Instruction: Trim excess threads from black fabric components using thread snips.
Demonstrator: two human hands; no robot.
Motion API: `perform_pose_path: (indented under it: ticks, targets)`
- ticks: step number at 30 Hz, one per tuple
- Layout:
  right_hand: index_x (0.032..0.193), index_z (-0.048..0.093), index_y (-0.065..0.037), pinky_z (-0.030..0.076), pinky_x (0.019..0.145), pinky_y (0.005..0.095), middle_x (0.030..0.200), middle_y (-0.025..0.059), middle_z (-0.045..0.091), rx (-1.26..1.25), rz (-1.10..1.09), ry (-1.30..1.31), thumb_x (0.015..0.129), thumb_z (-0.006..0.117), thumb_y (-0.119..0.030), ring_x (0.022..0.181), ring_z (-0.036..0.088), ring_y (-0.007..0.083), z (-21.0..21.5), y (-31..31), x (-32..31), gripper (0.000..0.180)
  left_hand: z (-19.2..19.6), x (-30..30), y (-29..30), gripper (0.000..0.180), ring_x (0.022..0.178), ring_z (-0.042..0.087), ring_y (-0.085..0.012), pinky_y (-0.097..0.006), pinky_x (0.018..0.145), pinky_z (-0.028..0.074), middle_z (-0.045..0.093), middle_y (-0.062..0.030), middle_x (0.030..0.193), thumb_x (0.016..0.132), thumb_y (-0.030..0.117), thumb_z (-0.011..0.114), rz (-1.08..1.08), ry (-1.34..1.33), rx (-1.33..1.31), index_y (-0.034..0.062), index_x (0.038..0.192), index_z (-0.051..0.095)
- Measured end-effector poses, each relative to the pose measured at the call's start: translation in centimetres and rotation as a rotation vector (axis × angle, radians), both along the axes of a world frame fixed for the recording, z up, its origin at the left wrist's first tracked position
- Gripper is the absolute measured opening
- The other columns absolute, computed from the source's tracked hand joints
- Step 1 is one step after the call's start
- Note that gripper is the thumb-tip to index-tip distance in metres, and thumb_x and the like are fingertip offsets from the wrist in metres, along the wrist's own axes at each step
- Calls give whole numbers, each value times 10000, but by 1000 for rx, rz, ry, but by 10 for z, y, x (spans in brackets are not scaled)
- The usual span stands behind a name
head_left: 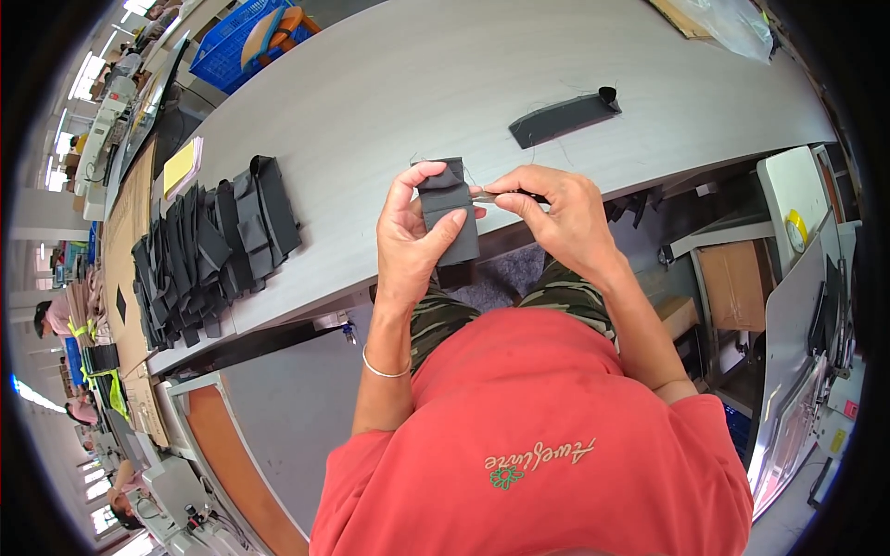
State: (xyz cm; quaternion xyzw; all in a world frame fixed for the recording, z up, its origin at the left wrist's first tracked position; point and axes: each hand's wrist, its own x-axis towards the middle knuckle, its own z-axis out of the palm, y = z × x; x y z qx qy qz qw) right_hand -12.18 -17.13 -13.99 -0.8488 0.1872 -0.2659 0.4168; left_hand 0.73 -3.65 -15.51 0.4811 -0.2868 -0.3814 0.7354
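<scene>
My left hand (pixel 413 236) grips a small folded piece of black fabric (pixel 449 211) over the near edge of the grey table (pixel 399 93). My right hand (pixel 556 213) pinches a small metal thread snip (pixel 501 195), its tip touching the fabric's right edge. On the table to the left lies a row of several similar black fabric pieces (pixel 209 246). A single long black fabric piece (pixel 564 118) lies farther back on the right.
A yellow pad (pixel 183 167) lies behind the row of pieces. A blue crate (pixel 243 42) stands beyond the table's far left end. Sewing stations with machines and other people fill the left rim. A cardboard box (pixel 737 283) and a white stand (pixel 797 199) sit right.
</scene>
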Motion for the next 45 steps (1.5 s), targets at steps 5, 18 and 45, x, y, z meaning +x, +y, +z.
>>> perform_pose_path:
  ticks: [5, 18, 45]
  targets:
    - [869, 695, -126, 428, 559, 347, 705, 42, 628, -166, -41, -2, 823, 655, -179, 628, 570, 237, 0, 1, -1, 81, -2, 1, 0, 437, 934, 654, -214, -312, 787, 553, 639, -183, 1079, 844, -45, 599, 4, -72, 20, 40, 1236, 427]
    - [874, 700, -127, 450, 598, 305, 729, 21, 648, -66, 0, -31, 801, 681, -171, 648, 570, 202, -4, -5, -2, 88, -4, 0, 1, 472, 922, 660, -213, -316, 780, 558, 636, -170, 1076, 847, -38, 607, -17, -10, 14, 56, 1270, 418]
    - [837, 683, -51, 421, 514, 260, 672, 26, 562, -94, 31, -381, 677, 649, 84, 593, 557, 128, 1, -9, 4, 212, 3, -8, -18, 255, 659, 574, -38, -195, 550, 433, 693, -108, 783, 983, 202, 495, 72, -194, 215, -15, 875, 575]
